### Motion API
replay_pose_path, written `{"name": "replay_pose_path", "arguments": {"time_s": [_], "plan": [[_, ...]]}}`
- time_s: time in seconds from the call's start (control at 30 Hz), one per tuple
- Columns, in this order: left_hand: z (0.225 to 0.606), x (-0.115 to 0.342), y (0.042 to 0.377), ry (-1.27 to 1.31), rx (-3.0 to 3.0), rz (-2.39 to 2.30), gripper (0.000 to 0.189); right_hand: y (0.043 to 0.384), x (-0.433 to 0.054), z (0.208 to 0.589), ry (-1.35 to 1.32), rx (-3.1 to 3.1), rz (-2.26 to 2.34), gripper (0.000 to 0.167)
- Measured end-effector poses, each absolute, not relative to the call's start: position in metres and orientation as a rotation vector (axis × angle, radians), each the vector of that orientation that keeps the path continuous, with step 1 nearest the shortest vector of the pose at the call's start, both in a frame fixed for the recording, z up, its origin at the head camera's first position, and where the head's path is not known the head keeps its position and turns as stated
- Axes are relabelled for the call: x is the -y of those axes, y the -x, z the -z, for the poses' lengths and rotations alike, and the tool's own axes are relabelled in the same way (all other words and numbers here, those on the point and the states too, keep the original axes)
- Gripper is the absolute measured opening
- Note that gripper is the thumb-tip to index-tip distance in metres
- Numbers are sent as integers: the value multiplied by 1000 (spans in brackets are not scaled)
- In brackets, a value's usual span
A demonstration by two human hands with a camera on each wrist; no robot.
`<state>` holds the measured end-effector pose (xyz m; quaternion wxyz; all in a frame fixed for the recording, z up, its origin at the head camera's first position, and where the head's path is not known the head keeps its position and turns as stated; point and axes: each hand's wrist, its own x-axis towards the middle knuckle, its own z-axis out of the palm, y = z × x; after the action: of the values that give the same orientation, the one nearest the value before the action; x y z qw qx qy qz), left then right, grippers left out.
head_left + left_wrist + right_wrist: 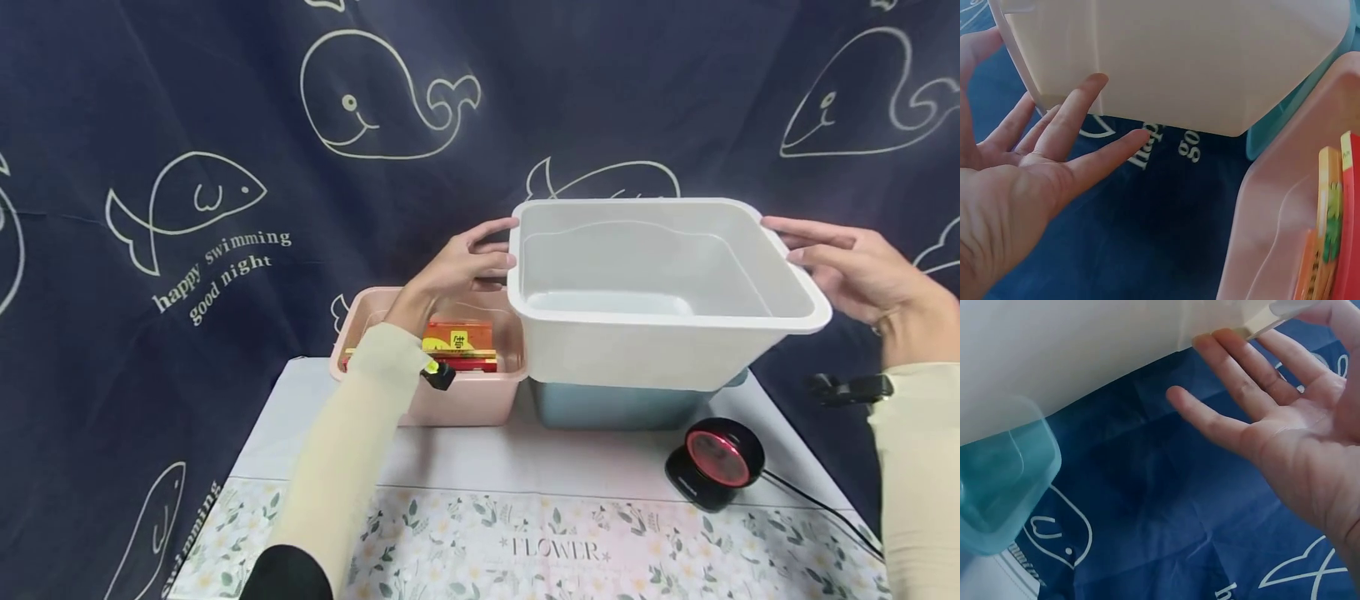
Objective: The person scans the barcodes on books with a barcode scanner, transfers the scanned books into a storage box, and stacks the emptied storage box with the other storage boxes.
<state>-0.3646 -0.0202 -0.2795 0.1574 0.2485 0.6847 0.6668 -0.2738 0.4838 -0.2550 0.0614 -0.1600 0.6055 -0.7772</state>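
Both hands grip a white plastic bin (622, 350) by its two short sides, its open top tilted toward me. My left hand (457, 267) holds the left rim, and my right hand (862, 258) holds the right rim. In the left wrist view, fingers (1072, 115) reach under the rim along the bin's outer wall. The right wrist view shows fingers (1235, 378) placed likewise beneath the other rim. Nothing lies inside the white bin. Behind and below it is a blue bin (600, 408), its upper part largely hidden.
Left of the blue bin stands a pink bin (457, 404) with red and yellow packages (461, 337) inside. A black round device (720, 458) with a red glow and a cable sits at the table's right. A flower-patterned mat (450, 542) covers the front; a dark whale-print curtain (225, 83) hangs behind.
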Motion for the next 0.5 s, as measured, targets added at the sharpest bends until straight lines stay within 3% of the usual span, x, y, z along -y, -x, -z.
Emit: {"name": "replay_pose_path", "arguments": {"time_s": [0.27,0.5], "plan": [[285,5,375,-657,-1921,-1934,65,292,-493,262,414,-1841,2330,59],[287,-5,377,-607,-1898,-1967,67,307,-497,268,128,-1942,2279,57]]}}
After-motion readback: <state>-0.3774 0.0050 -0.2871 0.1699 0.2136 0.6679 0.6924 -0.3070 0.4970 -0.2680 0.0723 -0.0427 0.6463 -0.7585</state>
